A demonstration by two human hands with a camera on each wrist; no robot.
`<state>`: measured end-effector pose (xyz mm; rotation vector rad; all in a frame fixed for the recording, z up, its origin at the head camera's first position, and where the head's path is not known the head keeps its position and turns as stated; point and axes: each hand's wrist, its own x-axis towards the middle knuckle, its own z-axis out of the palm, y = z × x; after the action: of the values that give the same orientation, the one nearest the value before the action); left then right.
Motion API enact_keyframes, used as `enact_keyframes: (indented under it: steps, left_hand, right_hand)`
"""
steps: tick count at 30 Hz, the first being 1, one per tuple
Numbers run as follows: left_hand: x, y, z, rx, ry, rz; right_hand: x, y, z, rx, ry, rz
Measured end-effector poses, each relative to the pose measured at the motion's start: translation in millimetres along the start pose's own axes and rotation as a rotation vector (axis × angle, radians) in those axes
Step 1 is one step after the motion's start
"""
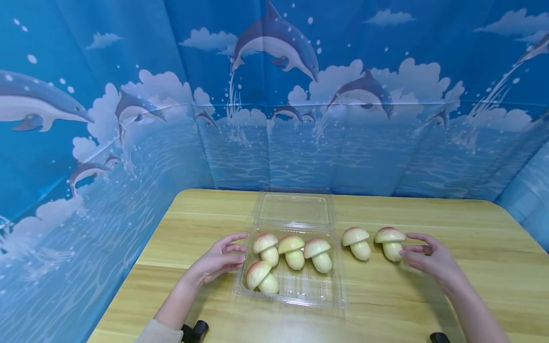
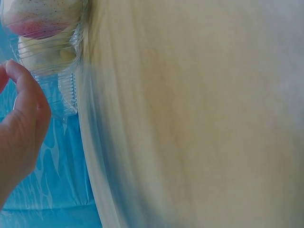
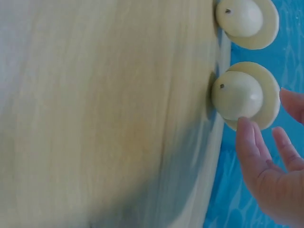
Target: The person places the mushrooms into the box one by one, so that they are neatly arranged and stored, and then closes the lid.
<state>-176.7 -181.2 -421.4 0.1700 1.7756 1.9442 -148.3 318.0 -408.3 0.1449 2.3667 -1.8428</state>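
Note:
A clear plastic clamshell box (image 1: 306, 291) lies on the table with its lid (image 1: 294, 209) folded back. Several pale mushroom-shaped pieces with pinkish or yellowish caps sit inside, one of them (image 1: 259, 275) at the front left corner. My left hand (image 1: 220, 261) is at the box's left side wall, fingers loosely bent around nothing. To the right of the box stand two more mushroom-shaped pieces, a nearer one (image 1: 357, 238) and an outer one (image 1: 391, 239). Beside the outer one is my right hand (image 1: 431, 261), thumb and fingers parted, fingertips right at its cap and stem.
The wooden table (image 1: 180, 305) has rounded back corners. A blue curtain (image 1: 296, 147) printed with dolphins hangs close behind its back edge and along the left side. The opened lid reaches nearly to that back edge.

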Motion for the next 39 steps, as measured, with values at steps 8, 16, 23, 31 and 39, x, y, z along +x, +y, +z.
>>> enact_keyframes:
  steps: [8,16,23,31,39]
  left_hand:
    - [-1.0,-0.9,0.6,-0.002,-0.004,-0.001]
    - [-0.6,-0.9,0.4,0.001,-0.005,0.004]
    - [-1.0,-0.7,0.6,-0.009,-0.012,0.0]
    - [0.9,-0.1,0.3,0.001,-0.006,0.0]
    - [0.8,-0.2,-0.8,-0.003,-0.012,0.003]
  right_hand:
    - [9,5,5,-0.116,0.052,0.035]
    - [16,7,7,-0.128,0.032,0.088]
    - [19,7,9,-0.113,-0.007,0.12]
    - [23,7,10,-0.024,-0.015,0.126]
    - [23,9,9,0.08,-0.033,0.126]
